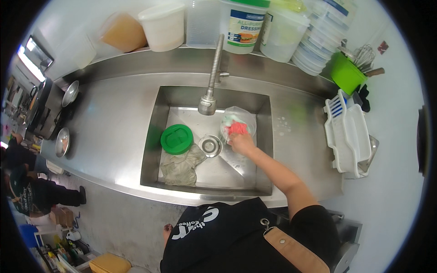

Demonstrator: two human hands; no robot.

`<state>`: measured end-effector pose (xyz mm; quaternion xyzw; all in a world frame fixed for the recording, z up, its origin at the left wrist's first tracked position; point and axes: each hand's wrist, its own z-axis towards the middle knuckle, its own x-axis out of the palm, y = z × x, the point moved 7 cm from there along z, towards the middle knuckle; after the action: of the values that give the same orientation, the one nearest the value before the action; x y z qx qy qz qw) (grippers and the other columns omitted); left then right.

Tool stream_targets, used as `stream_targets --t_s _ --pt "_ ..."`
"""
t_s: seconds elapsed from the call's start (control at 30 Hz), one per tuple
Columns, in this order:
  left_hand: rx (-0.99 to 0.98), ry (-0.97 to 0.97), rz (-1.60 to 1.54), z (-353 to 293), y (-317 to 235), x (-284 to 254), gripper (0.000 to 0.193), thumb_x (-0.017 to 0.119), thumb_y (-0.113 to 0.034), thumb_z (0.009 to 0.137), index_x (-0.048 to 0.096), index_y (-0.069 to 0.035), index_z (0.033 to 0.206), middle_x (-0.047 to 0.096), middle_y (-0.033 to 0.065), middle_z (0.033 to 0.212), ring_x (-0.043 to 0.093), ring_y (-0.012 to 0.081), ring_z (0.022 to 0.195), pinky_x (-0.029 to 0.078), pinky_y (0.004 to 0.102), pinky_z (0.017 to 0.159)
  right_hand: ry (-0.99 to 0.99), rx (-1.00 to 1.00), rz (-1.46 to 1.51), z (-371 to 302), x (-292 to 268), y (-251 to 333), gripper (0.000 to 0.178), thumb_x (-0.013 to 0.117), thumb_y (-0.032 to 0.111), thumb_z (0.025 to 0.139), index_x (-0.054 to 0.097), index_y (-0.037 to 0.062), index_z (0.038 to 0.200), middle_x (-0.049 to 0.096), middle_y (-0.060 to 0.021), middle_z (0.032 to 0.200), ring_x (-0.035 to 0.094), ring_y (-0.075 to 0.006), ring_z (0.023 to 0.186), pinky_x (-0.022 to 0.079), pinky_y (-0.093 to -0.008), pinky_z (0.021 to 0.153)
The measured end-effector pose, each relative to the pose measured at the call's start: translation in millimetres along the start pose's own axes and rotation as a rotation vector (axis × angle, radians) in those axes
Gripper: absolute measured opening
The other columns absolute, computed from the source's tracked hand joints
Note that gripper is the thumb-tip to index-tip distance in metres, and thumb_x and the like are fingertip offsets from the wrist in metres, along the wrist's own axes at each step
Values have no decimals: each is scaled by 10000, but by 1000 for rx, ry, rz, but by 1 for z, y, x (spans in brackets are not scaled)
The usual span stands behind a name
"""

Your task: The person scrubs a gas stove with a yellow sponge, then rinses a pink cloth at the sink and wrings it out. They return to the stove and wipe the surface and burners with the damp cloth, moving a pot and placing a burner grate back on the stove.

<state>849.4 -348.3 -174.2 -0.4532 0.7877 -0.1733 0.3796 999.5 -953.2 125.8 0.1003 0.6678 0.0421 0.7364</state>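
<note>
The left hand (pixel 168 229) was largely hidden by the black shirt (pixel 246 239), its grip indeterminable. The right hand (pixel 242 143) and pink cloth (pixel 237 128) masked part of the clear container (pixel 250 118). The upper edge truncated the green-lidded tub (pixel 246 25); lower-left clutter (pixel 55 257) was indistinct.

Legible print on two things. White bucket (pixel 246 27): its blue, white and green label carries two lines of large capitals above a burger picture. Wearer's black shirt (pixel 214 232): big white letters with smaller words among them (all slanted in this view). Co-worker's dark shirt (pixel 23 189), far left: several white lines, too small to read. Clear tub (pixel 287 36) right of the bucket: label seen nearly edge-on, unreadable. Small red patch (pixel 383 46) on the right wall: cannot tell whether it bears writing.
</note>
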Motion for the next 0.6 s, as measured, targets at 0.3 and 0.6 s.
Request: stream_targets --t_s 0.3,0.6 --pt "-154 -109 18 -66 37 -27 351 577 -267 920 551 12 1132 645 131 920 612 201 772 487 326 695 518 197 337 -4 92 -31 486 587 370 852 523 149 1281 280 -109 1479 227 -288 1385 186 -600 1062" --pt "-196 -58 76 -84 38 -7 355 572 -261 922 546 11 1148 643 132 935 616 207 765 492 330 694 535 397 324 28 154 -33 498 542 449 848 564 118 1219 600 -164 1175 580 -328 1080 453 -423 916"
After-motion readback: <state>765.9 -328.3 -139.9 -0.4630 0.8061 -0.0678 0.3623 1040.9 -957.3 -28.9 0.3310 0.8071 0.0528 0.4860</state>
